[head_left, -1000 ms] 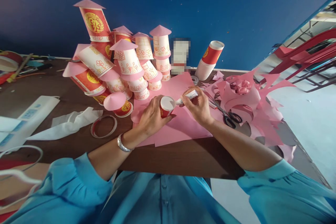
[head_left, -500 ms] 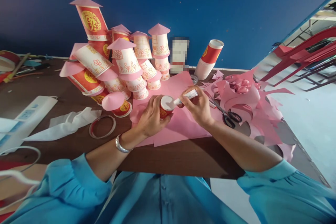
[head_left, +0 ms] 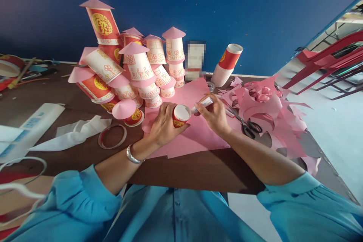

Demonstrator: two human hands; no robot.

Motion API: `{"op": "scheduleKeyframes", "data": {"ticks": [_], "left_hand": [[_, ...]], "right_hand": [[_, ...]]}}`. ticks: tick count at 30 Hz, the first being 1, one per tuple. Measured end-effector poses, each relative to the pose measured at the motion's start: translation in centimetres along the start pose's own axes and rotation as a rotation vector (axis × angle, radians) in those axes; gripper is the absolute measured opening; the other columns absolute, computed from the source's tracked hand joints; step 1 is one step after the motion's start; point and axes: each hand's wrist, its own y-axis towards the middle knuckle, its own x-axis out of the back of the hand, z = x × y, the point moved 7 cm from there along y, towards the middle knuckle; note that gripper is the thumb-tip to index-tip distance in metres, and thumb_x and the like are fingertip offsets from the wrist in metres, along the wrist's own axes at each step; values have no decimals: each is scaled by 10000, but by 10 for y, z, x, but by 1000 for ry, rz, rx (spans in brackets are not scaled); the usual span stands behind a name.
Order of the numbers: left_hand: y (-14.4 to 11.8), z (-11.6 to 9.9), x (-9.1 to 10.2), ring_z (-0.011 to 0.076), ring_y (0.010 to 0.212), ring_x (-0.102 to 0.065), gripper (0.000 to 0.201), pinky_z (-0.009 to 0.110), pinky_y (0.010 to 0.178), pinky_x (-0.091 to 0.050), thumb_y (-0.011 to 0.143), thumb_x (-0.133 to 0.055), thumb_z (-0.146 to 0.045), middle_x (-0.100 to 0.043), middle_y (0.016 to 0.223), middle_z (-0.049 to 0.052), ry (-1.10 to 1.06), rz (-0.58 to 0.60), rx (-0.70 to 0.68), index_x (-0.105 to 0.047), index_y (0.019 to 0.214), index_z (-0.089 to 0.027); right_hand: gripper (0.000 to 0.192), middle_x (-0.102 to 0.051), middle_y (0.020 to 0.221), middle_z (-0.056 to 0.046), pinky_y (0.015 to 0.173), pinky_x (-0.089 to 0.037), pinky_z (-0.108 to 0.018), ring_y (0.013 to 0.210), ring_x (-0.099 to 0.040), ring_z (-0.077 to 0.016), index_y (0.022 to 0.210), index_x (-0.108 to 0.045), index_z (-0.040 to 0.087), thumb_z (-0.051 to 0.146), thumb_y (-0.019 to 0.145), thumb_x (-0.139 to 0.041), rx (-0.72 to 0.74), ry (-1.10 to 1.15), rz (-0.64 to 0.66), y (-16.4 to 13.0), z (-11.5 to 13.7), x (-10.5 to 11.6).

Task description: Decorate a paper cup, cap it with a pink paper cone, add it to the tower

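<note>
Red-and-gold cup (head_left: 179,118), pink paper sheet (head_left: 195,136), blue wall (head_left: 255,7).

No lettering can be read anywhere on the table.

- Tall red cup (head_left: 102,26) atop the pile: round gold emblem, an ornate character-like sign, too stylised to make out.
- Red cup (head_left: 95,87) lying lower in the pile: similar gold medallion, unreadable.
- Leaning stack of cups (head_left: 227,64) by the wall: gold mark, only partly seen.
- White box (head_left: 195,60) at the wall: blurred out.
</note>
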Motion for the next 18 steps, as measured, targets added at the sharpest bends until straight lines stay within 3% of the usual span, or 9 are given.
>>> {"op": "scheduleKeyframes", "data": {"ticks": [7, 13, 18], "left_hand": [[1, -3, 2, 295, 1114, -650, 634, 404, 821, -604, 766, -877, -399, -599, 1212, 102, -31, 5, -1, -465, 1216, -229], [2, -1, 3, 259, 1016, -699, 582, 356, 772, -597, 780, -869, -373, -652, 1127, 73, -51, 30, 38, -474, 1181, -226], [2, 1, 0, 275, 1046, -706, 620, 362, 779, -595, 768, -877, -400, -655, 1139, 75, -42, 23, 41, -477, 1208, -224]], "right_hand": [[296, -678, 705, 20, 559, -553, -264, 610, -679, -149, 835, -553, 240, 456, 899, -744, 194, -119, 21, -7, 22, -1], [303, -692, 686, 13, 552, -549, -267, 599, -690, -156, 790, -534, 237, 424, 910, -740, 147, -145, 21, -2, 12, 1], [376, -669, 696, 25, 560, -594, -284, 612, -712, -165, 812, -542, 231, 513, 876, -783, 108, -1, 1, -3, 11, 1]]}}
